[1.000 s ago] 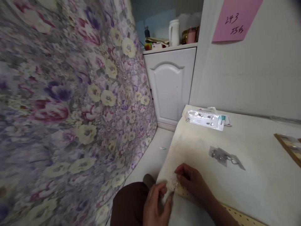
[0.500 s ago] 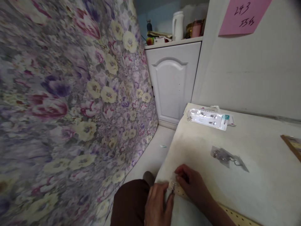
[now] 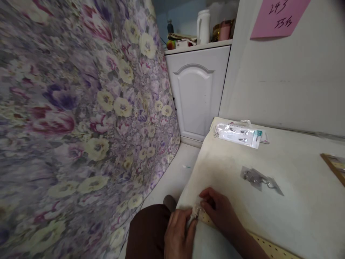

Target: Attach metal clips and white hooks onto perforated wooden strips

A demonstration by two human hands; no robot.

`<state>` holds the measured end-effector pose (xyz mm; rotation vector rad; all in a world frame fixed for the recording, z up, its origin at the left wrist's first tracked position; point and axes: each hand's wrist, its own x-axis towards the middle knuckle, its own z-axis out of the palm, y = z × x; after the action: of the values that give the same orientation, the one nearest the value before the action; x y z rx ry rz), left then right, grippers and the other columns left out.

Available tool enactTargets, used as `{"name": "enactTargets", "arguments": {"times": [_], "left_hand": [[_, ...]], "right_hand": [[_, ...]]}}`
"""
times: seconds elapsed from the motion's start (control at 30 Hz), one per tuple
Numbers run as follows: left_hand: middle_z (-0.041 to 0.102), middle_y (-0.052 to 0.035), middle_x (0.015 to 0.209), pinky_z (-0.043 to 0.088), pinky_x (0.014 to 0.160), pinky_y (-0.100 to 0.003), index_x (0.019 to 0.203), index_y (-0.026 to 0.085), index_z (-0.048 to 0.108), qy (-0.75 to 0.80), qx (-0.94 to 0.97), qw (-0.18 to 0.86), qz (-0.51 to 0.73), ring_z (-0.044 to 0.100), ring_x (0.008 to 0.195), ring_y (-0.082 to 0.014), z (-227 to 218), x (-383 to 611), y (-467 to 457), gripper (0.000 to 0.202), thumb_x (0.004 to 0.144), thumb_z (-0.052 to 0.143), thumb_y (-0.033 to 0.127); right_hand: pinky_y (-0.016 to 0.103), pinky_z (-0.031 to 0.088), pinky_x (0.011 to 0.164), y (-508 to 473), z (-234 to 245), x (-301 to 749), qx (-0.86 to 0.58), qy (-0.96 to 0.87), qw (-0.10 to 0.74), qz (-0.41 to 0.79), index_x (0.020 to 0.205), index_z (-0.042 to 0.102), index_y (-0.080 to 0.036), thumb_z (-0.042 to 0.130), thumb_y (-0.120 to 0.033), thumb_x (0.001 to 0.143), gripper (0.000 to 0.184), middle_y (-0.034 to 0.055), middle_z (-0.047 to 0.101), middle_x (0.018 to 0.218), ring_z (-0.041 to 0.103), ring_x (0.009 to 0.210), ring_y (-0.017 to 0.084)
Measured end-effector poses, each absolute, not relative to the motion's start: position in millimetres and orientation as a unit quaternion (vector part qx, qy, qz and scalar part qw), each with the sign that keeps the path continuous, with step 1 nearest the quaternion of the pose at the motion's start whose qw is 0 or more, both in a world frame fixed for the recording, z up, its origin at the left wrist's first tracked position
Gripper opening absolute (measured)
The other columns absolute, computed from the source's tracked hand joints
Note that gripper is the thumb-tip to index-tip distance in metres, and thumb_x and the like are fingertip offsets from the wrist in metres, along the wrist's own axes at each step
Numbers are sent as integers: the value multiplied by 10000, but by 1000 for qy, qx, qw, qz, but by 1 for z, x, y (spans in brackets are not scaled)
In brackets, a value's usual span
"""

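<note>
At the near corner of a white table (image 3: 296,201), both my hands pinch a small clear plastic packet (image 3: 197,210) that holds something tiny. My left hand (image 3: 178,235) grips it from the left, fingers closed. My right hand (image 3: 219,212) grips it from the right, fingers curled over it. Under my right wrist lies a tan perforated board (image 3: 265,246) along the table's front edge.
A small clear bag with metal pieces (image 3: 258,178) lies mid-table. A larger clear packet (image 3: 238,133) sits by the wall. A wooden frame (image 3: 335,165) pokes in at right. Flowered fabric (image 3: 81,118) hangs on the left, a white cabinet (image 3: 196,93) stands behind.
My hands stay pinched on the small packet, with only slight finger shifts. The view has drifted a little; nothing on the table moved.
</note>
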<state>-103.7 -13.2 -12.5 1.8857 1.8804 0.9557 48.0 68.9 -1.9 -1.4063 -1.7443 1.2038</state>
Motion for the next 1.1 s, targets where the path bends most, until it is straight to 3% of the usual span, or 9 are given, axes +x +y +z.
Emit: {"name": "enactTargets", "arguments": {"times": [0.77, 1.1], "left_hand": [[631, -34, 895, 495, 796, -344, 967, 236, 592, 671, 656, 161, 304, 592, 868, -191, -18, -103, -11, 149, 867, 540, 333], [632, -28, 874, 494, 755, -313, 918, 238, 598, 668, 658, 159, 309, 589, 841, -185, -16, -102, -11, 115, 866, 544, 324]], "right_hand": [[246, 412, 579, 64, -3, 47, -533, -669, 285, 433, 888, 591, -199, 579, -220, 714, 176, -25, 596, 657, 548, 592, 130], [239, 373, 572, 64, -4, 44, -551, -677, 266, 409, 884, 591, -204, 617, -202, 670, 215, -48, 543, 618, 510, 577, 120]]}}
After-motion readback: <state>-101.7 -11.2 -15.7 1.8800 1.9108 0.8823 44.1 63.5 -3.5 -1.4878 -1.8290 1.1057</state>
